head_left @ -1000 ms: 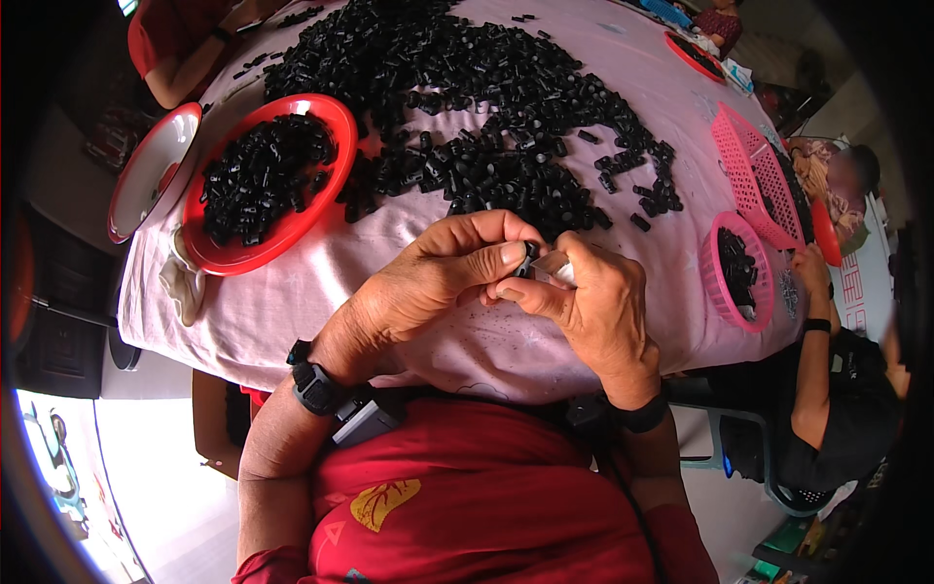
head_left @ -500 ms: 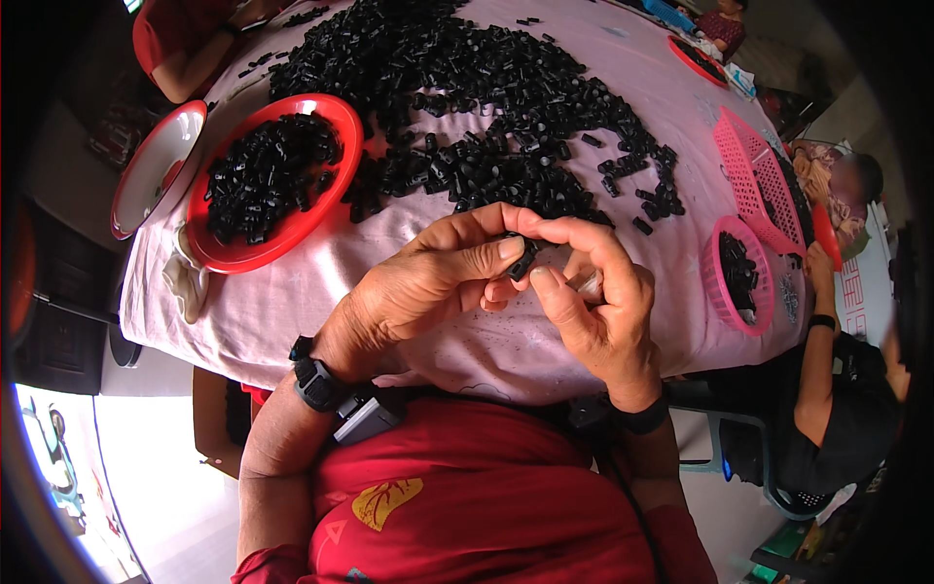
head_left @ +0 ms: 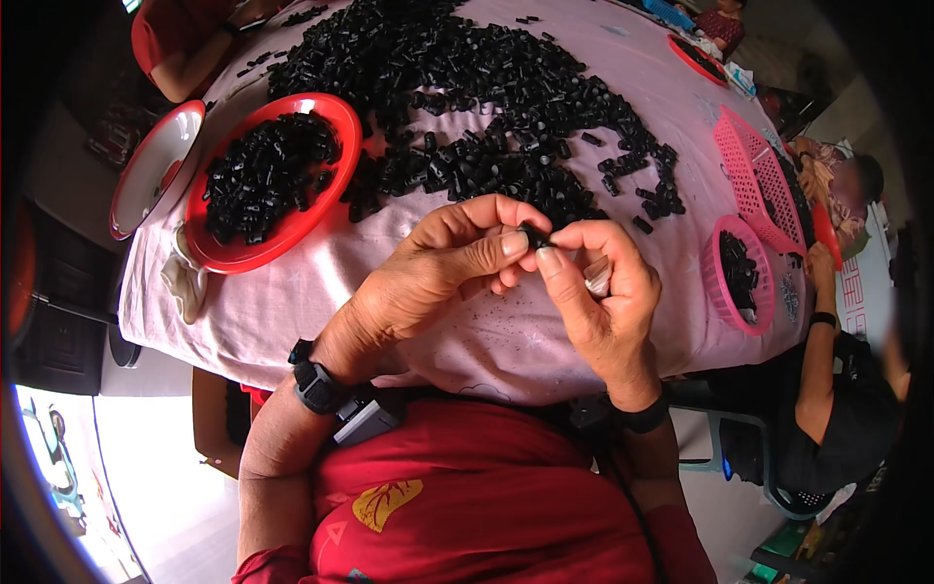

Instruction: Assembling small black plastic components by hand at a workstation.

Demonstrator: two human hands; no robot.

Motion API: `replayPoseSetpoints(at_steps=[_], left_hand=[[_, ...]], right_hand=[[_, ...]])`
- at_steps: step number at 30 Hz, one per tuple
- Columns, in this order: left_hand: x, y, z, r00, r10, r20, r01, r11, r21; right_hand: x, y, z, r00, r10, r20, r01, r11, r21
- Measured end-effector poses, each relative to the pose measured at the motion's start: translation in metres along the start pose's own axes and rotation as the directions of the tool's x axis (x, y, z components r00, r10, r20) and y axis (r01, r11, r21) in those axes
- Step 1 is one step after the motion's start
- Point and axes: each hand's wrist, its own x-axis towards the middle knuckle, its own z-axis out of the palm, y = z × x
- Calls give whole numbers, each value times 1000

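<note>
The right hand (head_left: 598,292) has turned palm-up beside the left hand (head_left: 438,273).

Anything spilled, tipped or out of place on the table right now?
Nothing stands out. The black parts lie in one broad heap on the pink cloth, the red plate sits flat, and both hands pinch one small piece.

Bright, even daylight, sharp centre; dark fisheye rim perhaps hides detail.

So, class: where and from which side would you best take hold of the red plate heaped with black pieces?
Probably by the bare near rim of the red plate, from the table-edge side: the black pieces fill its middle, and a second plate crowds its left.
</note>
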Motion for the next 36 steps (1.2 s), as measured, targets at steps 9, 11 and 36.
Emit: replayPoseSetpoints(at_steps=[9, 11, 36], left_hand=[[1, -1, 0, 1000, -9, -26, 8, 1000, -17], [-1, 0, 0, 1000, -17, -17, 17, 999, -28], [-1, -2, -1, 997, -79, 15, 79, 997, 7]], right_hand=[[-1, 0, 2, 989, -119, 85, 130, 983, -129], [-1, -2, 3, 991, -105, 83, 112, 989, -94], [1, 0, -3, 991, 22, 130, 43, 878, -477]])
